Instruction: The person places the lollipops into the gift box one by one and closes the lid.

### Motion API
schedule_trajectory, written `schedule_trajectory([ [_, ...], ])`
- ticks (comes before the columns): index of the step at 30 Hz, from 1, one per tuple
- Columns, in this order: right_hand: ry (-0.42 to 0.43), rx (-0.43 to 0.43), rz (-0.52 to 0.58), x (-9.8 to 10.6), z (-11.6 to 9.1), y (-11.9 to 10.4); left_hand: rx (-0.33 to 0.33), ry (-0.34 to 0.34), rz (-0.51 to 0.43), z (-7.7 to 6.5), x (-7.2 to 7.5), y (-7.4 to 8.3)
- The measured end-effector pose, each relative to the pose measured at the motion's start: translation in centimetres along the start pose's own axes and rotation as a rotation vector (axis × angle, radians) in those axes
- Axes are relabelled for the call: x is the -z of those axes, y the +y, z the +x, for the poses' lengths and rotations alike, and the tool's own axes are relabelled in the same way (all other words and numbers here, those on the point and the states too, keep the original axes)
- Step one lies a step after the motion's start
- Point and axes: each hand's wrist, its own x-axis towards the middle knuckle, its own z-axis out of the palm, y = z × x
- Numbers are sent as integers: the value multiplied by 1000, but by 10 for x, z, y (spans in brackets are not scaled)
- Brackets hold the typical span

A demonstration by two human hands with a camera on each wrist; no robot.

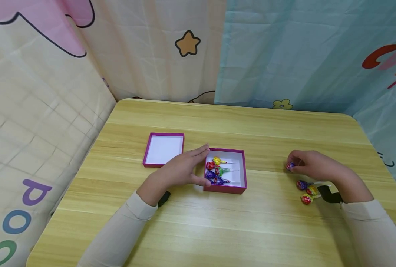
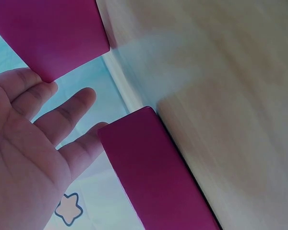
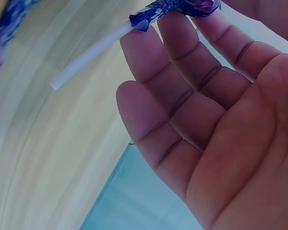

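My left hand (image 1: 181,167) spans the left side of a magenta box (image 1: 225,189), fingertips at its back corner and thumb at the front one. In the left wrist view the extended fingers (image 2: 69,112) meet the box wall (image 2: 53,33). Inside the box lie several wrapped lollipops, among them a yellow one (image 1: 217,161), a red one (image 1: 210,165) and a green one (image 1: 219,171). Over to the right, my right hand (image 1: 314,163) pinches a purple-blue lollipop (image 3: 165,8) by its wrapped head; its white stick (image 3: 89,60) points away from the fingers.
The box's lid (image 1: 165,149) lies inside up, left of the box. Near my right wrist, three loose lollipops sit on the wooden table (image 1: 198,226): purple (image 1: 302,184), yellow (image 1: 312,190) and red (image 1: 306,199). Printed curtains (image 1: 278,52) hang behind the table.
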Motion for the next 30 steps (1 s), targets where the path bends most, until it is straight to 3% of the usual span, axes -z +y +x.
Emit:
schedule_trajectory([
  [18,-12,75,-42,7,11,-30,-2,-1,1,0,1,1],
  [30,-15,91,-64,16,18,-61,-8,7,-3,0,0,0],
])
